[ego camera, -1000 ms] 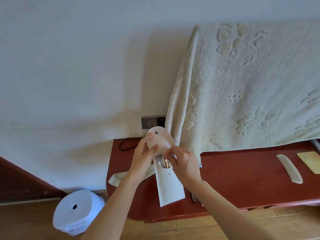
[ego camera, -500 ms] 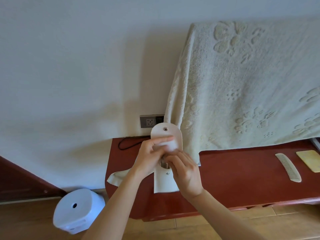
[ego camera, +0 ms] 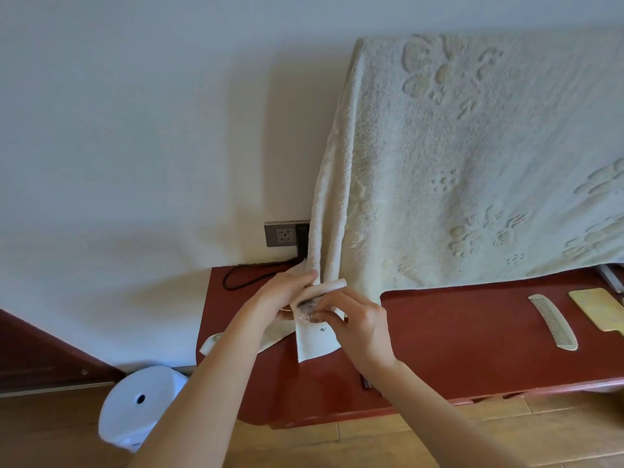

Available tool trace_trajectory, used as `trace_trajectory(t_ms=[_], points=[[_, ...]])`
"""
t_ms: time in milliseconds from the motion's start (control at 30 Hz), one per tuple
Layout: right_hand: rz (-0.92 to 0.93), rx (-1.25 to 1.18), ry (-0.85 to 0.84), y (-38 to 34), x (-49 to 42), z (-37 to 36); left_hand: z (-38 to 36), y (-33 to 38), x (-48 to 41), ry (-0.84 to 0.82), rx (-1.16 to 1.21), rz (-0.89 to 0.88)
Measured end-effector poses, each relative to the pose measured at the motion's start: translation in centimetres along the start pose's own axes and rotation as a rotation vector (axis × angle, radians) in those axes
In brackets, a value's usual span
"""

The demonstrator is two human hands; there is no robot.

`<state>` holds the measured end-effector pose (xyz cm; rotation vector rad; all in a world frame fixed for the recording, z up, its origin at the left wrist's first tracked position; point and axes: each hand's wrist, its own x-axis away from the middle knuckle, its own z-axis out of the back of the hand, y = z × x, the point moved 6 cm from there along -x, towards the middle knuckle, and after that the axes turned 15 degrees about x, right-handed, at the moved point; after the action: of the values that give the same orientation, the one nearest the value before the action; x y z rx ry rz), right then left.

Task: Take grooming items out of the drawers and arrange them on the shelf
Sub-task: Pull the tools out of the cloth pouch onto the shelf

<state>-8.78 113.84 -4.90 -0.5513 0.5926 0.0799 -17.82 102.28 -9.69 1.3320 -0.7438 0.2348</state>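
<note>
While the left hand (ego camera: 287, 292) pinches the folded flap of the white snap pouch (ego camera: 315, 342) over the red shelf (ego camera: 456, 336), the right hand (ego camera: 358, 327) should grip its mouth firmly, keeping the metal contents inside. The pouch's long axis runs from 12 to 6 o'clock, mouth uppermost.

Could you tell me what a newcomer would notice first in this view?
Two bare hands, left hand and right hand, hold a small white snap pouch above the dark red wooden shelf. Behind hangs a large cream embossed towel; a pale plastic comb lies far right.
</note>
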Motion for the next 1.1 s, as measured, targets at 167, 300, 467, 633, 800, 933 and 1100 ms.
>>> trace_trajectory(t_ms=[167,300,467,633,800,933,1100], points=[[-0.155,-0.092,-0.098,0.9,-1.3,-0.4,-0.5,-3.3,-0.5,-0.392,0.487,-0.204],[-0.273,-0.147,-0.191,1.4,-1.8,-1.1,-1.3,-5.7,0.8,-0.391,0.296,-0.343],[-0.303,-0.136,-0.215,1.3,-2.2,-0.9,-0.8,-4.8,0.8,-0.074,0.106,-0.544],[-0.419,-0.191,-0.247,2.5,-3.3,0.5,-1.3,-5.1,0.5,-0.094,0.059,-0.497],[-0.497,-0.275,-0.188,2.8,-4.3,1.9,-1.8,-5.1,0.7,-0.129,0.059,-0.464],[-0.609,-0.453,-0.064,3.5,-5.5,3.7,-1.8,-5.2,1.1,-0.15,0.085,-0.442],[-0.724,-0.592,0.113,4.3,-6.1,5.8,-1.3,-5.2,1.1,-0.105,0.097,-0.419]])
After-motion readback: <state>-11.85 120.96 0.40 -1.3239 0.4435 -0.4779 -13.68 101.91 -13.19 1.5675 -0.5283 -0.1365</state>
